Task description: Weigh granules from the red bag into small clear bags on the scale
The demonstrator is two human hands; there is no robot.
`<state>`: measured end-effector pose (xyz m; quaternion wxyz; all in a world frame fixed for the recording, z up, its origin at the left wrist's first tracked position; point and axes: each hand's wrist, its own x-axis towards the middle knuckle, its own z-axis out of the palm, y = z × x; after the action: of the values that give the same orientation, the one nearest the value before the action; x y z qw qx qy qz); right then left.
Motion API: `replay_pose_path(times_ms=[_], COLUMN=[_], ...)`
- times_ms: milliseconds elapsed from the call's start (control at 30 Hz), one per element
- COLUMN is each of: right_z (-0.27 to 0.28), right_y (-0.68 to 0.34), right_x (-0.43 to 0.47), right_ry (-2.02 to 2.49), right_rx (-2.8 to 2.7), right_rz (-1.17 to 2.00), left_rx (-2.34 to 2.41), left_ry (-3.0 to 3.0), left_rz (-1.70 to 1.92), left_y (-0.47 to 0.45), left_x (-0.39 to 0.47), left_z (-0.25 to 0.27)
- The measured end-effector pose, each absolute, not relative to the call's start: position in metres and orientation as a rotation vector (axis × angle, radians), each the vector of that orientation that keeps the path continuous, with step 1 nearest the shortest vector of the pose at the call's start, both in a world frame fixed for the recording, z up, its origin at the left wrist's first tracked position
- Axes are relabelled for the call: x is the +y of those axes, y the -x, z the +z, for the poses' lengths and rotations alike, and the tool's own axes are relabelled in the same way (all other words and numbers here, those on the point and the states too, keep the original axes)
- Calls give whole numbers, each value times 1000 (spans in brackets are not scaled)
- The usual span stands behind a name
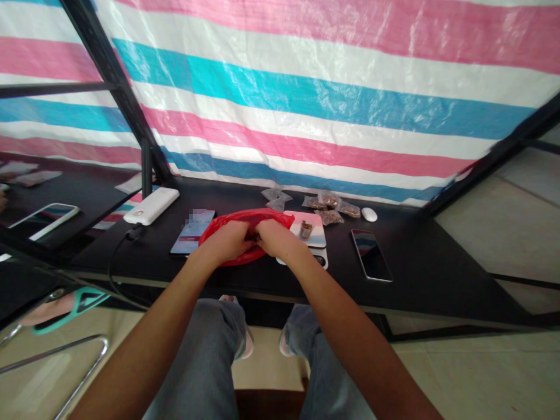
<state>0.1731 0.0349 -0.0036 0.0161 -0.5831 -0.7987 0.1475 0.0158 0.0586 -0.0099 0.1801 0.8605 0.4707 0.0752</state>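
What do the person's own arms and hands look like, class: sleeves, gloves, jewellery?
Both the left hand and the right hand are bare, without gloves. Both forearms are uncovered up to the picture's lower edge, so no sleeves show. No watch, bracelet or ring is visible.

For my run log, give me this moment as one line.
left hand: in red plastic bag | right hand: in same bag | scale: small filled bag on it | phone: right, on black table

Black table (437,274): red plastic bag (245,224), white scale (312,233), two phones (371,254) (192,230), power bank (151,205), small filled packets (330,209), white mouse (369,214).
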Motion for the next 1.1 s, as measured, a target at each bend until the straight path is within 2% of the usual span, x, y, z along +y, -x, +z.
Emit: replay_pose_path(times_ms=[800,967,1100], right_z=[2,2,9], right_y=[-174,-181,-190], right_x=[34,33,24], right_ry=[1865,1754,1532], right_rx=[-2454,-2370,-2219], right_rz=[412,293,319], left_rx=[1189,1352,1445], left_ry=[-2391,-2427,-2440], left_rz=[223,155,133], left_y=[-17,-18,-20], left_x=[61,59,58], left_z=[-13,-11,-10])
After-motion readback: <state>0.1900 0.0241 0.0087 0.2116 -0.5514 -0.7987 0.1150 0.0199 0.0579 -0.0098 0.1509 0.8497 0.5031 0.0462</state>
